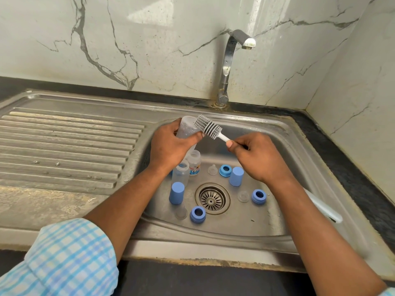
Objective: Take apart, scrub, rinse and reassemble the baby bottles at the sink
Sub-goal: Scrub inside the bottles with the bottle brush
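- Bottle body [186, 129], clear and stripped of its parts, is held tilted over the sink basin [275, 167] at about 11 o'clock from the drain [212, 198]. The left hand [171, 147] has its fingers clamped round the lower half.
- Two more clear bottles [181, 173] stand in the basin just under that hand. They look untouched, so I judge the scrubbing to be at an early stage.
- A grey silicone bottle brush [208, 126] lies with its ribbed head against the outer wall of the held bottle, not inside it. The mouth is hidden by the hand. To scrub well, turn the mouth toward 3 o'clock, feed the head in straight, and twist the bottle against the brush.
- Loose parts ring the drain: blue caps [177, 193] at 9 and 1 o'clock, blue collar rings [197, 214] at 7, 12 and 3, and clear teats [243, 196] beside them. Keep the work above them so nothing is knocked about.
- The right hand [256, 158] has its fingers curled tight on the white brush handle, thumb on top. A grip this close to the head should give good control.
- The tap [229, 67] at 12 o'clock shows no water running.
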### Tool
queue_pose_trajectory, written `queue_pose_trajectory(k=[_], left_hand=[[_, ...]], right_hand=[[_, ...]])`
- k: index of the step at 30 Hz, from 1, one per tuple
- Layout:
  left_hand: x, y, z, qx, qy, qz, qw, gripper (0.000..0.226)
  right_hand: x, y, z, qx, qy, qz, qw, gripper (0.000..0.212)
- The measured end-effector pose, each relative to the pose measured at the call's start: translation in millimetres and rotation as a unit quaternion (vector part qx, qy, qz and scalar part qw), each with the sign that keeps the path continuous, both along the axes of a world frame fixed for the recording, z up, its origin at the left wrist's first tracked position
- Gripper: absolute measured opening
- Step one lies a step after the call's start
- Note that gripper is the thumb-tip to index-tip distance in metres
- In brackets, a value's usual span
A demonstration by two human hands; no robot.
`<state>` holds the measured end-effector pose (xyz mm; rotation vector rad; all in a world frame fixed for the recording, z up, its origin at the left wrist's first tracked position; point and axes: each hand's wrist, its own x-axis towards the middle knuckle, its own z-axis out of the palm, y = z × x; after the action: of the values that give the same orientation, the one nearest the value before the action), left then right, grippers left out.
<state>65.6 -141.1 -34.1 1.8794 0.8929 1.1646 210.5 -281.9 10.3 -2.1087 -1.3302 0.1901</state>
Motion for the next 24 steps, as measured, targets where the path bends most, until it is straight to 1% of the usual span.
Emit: queue_pose_trajectory(k=[3, 5, 7, 10, 15, 18, 21, 24], left_hand=[[2, -8, 0, 0.009, 0.001, -0.044, 0.999, 0.032], [4, -11, -1, 0.009, -0.003, -0.062, 0.998, 0.035], [4, -9, -2, 0.014, 0.001, -0.054, 0.998, 0.036], [1, -3, -1, 0.006, 0.006, -0.021, 1.000, 0.032], [0, 5, -1, -0.022, -0.002, 0.004, 1.000, 0.027], [1, 2, -1, 0.008, 0.007, -0.014, 1.000, 0.034], [1, -1, -3, 0.060, 0.045, -0.028, 0.997, 0.041], [0, 1, -5, 0.085, 0.051, -0.033, 0.995, 0.045]], right_hand=[[6, 1, -2, 0.011, -0.021, -0.050, 0.998, 0.038], [8, 0, -4, 0.009, -0.022, -0.056, 0.998, 0.038], [8, 0, -4, 0.001, -0.014, -0.049, 0.999, 0.038], [4, -1, 0, -0.006, -0.013, -0.032, 0.999, 0.044], [-4, -4, 4, -0.019, -0.017, 0.000, 1.000, 0.042], [-5, -3, 4, -0.010, -0.041, -0.019, 0.999, 0.036], [-1, -3, 2, -0.005, -0.038, -0.039, 0.998, 0.033], [0, -4, 2, -0.002, -0.042, -0.039, 0.998, 0.032]])
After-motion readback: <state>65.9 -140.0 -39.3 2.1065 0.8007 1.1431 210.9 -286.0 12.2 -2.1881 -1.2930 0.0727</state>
